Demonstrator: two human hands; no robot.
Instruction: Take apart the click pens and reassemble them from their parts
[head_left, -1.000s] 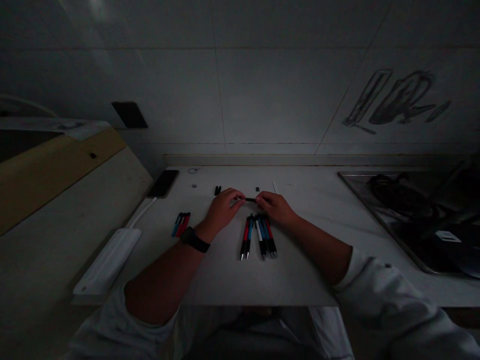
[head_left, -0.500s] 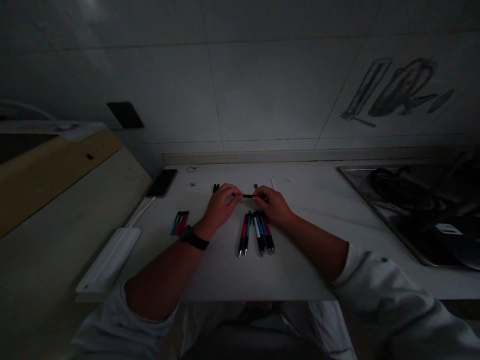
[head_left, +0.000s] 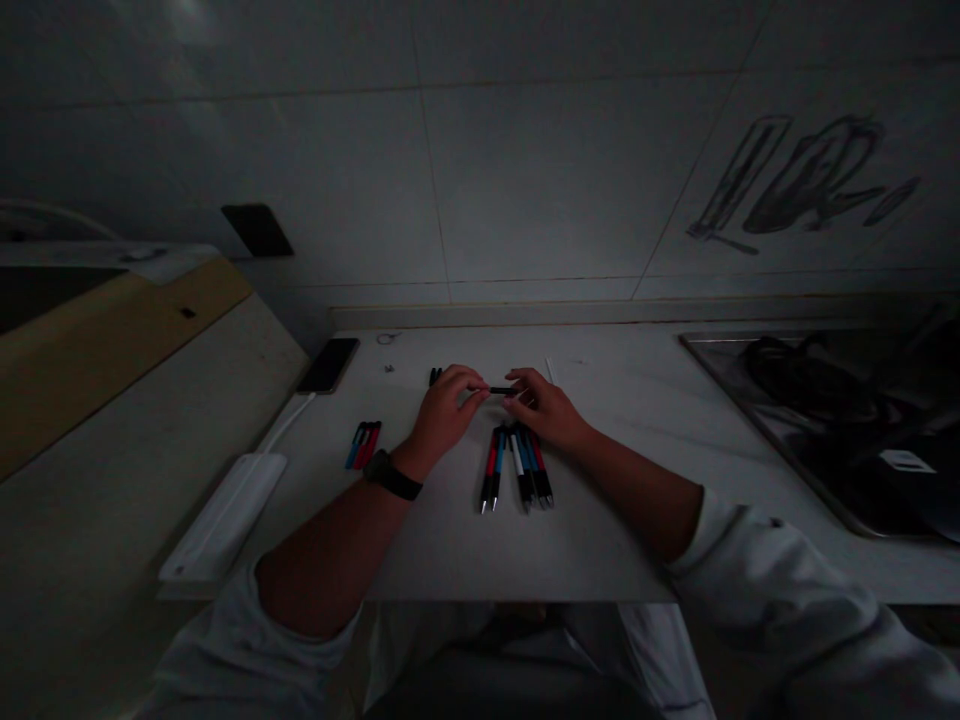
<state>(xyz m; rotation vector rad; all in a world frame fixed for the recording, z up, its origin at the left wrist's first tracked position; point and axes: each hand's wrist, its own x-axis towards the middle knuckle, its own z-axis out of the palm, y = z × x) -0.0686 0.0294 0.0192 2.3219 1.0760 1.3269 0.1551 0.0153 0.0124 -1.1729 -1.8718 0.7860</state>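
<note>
My left hand pinches a short, thin black pen part between thumb and fingertips, level above the table. At its right end is my right hand, thumb and index finger spread apart above and below it; whether they touch it I cannot tell. Just below lie several assembled pens in two groups: a red and blue pair and a cluster with white, blue and red barrels, tips toward me. Coloured barrel pieces rest left of my left wrist. Small black parts lie behind my left hand.
A phone and a white power strip with a cable are on the left, beside a slanted board. A thin white stick and a tiny metal piece lie farther back. On the right is a metal-edged sink or hob with dark items.
My right thumb and index finger have parted from their pinch on the black part. My left hand keeps its hold. The view has shifted slightly.
</note>
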